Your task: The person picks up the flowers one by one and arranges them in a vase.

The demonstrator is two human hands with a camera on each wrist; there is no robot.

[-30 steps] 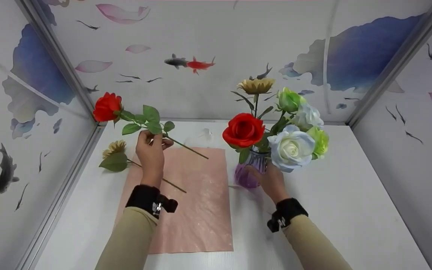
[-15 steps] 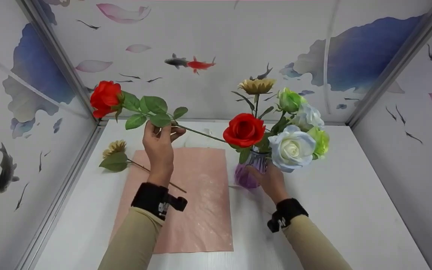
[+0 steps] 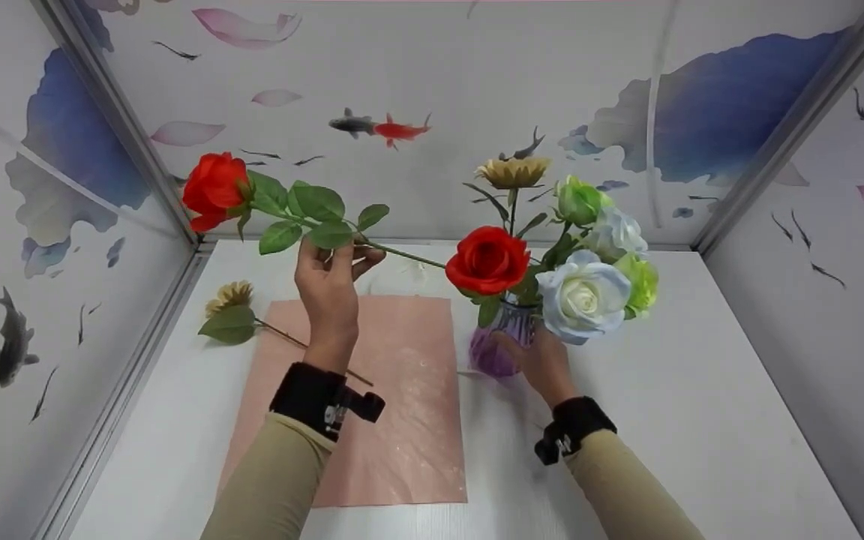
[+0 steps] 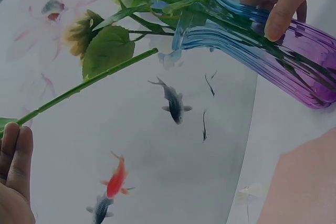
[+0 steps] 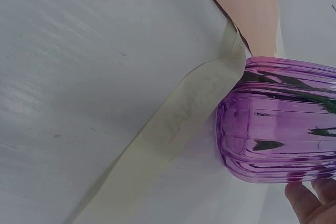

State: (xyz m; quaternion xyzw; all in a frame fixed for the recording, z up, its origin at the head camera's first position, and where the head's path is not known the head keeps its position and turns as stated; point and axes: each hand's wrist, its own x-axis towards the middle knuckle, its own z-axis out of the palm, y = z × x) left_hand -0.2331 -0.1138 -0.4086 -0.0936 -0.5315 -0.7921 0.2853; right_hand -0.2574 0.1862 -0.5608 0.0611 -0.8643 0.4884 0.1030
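Observation:
My left hand (image 3: 329, 292) pinches the stem of a red rose (image 3: 214, 190) just under its leaves, and the bloom points left. In the head view the stem's lower end passes behind the vase flowers. The left wrist view has the cut end of the green stem (image 4: 94, 81) beside the vase mouth, outside it. My right hand (image 3: 546, 365) grips the ribbed blue-and-purple vase (image 3: 490, 355) around its body. In the vase stand another red rose (image 3: 489, 260), a yellow-brown sunflower-like bloom (image 3: 513, 173), a pale blue-white rose (image 3: 584, 295) and several green and white blooms.
A pink wrapping sheet (image 3: 394, 420) lies on the white table (image 3: 694, 420). A yellowish flower (image 3: 227, 313) lies with its stem across the sheet. A pale lettered ribbon (image 5: 173, 119) runs beside the vase base. Printed walls enclose the table on three sides.
My left hand has moved right and a little up and away, carrying the red rose so its stem end reaches the vase flowers. My right hand and the vase have stayed put.

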